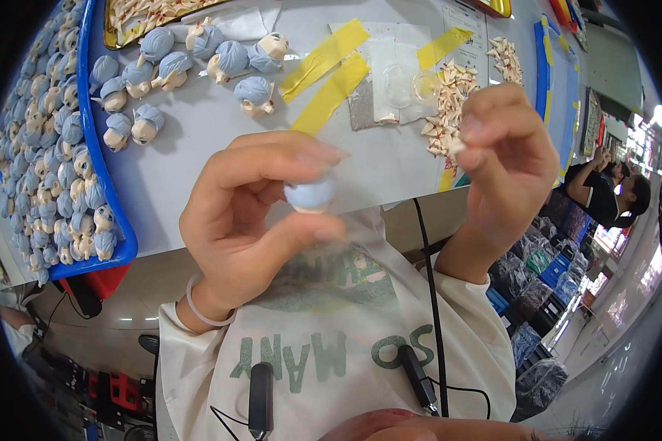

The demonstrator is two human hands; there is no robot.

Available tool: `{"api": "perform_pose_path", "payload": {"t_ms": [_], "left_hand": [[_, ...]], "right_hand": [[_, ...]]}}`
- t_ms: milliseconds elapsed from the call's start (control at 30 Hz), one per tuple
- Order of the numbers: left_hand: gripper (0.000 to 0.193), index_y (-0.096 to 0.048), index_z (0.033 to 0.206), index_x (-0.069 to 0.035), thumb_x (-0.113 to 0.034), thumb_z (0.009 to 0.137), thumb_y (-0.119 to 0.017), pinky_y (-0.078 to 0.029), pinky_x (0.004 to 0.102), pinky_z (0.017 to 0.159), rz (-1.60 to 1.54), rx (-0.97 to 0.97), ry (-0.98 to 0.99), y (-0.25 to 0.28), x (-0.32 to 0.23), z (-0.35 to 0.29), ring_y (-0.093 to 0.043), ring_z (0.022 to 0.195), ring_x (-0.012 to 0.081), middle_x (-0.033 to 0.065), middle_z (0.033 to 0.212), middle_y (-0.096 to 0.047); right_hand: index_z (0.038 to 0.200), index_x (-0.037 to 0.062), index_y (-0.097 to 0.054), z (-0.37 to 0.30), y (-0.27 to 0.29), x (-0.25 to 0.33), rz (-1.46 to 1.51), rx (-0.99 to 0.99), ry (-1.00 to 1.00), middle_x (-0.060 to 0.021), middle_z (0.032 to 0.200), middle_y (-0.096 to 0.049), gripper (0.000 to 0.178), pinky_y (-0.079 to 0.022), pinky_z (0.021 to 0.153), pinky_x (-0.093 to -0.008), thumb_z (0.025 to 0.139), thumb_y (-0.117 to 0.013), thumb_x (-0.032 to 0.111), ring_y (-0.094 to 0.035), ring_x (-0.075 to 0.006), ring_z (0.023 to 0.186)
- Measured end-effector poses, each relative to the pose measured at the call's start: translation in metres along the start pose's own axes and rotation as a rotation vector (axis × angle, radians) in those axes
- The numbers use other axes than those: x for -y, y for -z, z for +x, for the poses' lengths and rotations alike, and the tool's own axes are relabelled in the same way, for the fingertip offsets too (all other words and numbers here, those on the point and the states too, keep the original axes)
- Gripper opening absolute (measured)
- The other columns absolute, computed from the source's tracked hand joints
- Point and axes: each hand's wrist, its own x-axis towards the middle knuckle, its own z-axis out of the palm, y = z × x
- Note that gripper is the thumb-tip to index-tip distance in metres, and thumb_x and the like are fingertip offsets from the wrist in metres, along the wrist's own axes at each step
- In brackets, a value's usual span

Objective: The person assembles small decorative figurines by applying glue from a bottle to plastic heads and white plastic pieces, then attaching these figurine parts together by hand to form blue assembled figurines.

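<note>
My left hand [232, 209] holds a small doll head with light blue hair [309, 194] between thumb and fingers, in front of my chest; it is slightly blurred. Off to the right, my raised right hand [511, 151] has thumb and forefinger pinched on a tiny cream pointed piece [457, 147], mostly covered by the fingertips. Just behind those fingertips lies a pile of similar cream pointed pieces with reddish marks [449, 99]. Several more blue-haired doll heads [232, 59] stand loose on the table at the back left.
A blue tray [129, 246] full of doll heads lines the left side. Yellow tape strips [331, 92] and a grey plate with clear round dishes [364, 103] are on the table [184, 169]. A smaller pile of pieces [504, 60] lies farther right. A black cable [428, 272] hangs before me.
</note>
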Motion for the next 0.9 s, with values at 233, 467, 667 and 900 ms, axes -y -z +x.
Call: {"api": "perform_pose_path", "payload": {"t_ms": [233, 467, 667, 900], "left_hand": [[0.043, -0.049, 0.111, 0.004, -0.002, 0.073, -0.066, -0.046, 0.0270, 0.075, 0.063, 0.235, -0.096, 0.004, -0.001, 0.002, -0.053, 0.097, 0.0211, 0.0152, 0.106, -0.053], [0.035, -0.055, 0.100, 0.004, -0.001, 0.068, -0.069, -0.047, 0.0288, 0.070, 0.170, 0.078, -0.111, -0.009, -0.007, -0.003, -0.055, 0.088, 0.0226, 0.0161, 0.100, -0.055], [0.033, -0.057, 0.094, 0.004, -0.006, 0.066, -0.071, -0.049, 0.0327, 0.075, 0.468, 0.199, -0.269, -0.008, -0.014, -0.002, -0.054, 0.083, 0.0232, 0.0164, 0.094, -0.054], [0.039, -0.063, 0.093, 0.001, 0.003, 0.057, -0.074, -0.046, 0.0213, 0.054, 0.509, 0.093, -0.297, -0.014, -0.014, -0.007, -0.055, 0.068, 0.0148, 0.0086, 0.082, -0.053]], "right_hand": [[0.075, 0.0035, -0.052, -0.019, -0.018, 0.007, 0.246, 0.025, -0.045, -0.0065, 0.074, -0.048, 0.025, -0.032, 0.060, -0.0241, 0.071, -0.071, 0.020, -0.043, -0.0141, 0.068], [0.075, 0.0046, -0.054, -0.028, -0.036, 0.014, 0.300, 0.044, -0.048, -0.0047, 0.071, -0.048, 0.024, -0.031, 0.059, -0.0242, 0.069, -0.073, 0.018, -0.043, -0.0141, 0.066], [0.073, 0.0049, -0.056, -0.031, -0.037, 0.019, 0.111, 0.093, -0.006, -0.0050, 0.072, -0.049, 0.022, -0.032, 0.059, -0.0238, 0.063, -0.075, 0.009, -0.043, -0.0136, 0.065], [0.071, 0.0048, -0.056, -0.028, -0.040, 0.022, -0.068, 0.067, 0.132, -0.0047, 0.069, -0.051, 0.019, -0.035, 0.057, -0.0254, 0.060, -0.071, -0.001, -0.045, -0.0147, 0.062]]}}
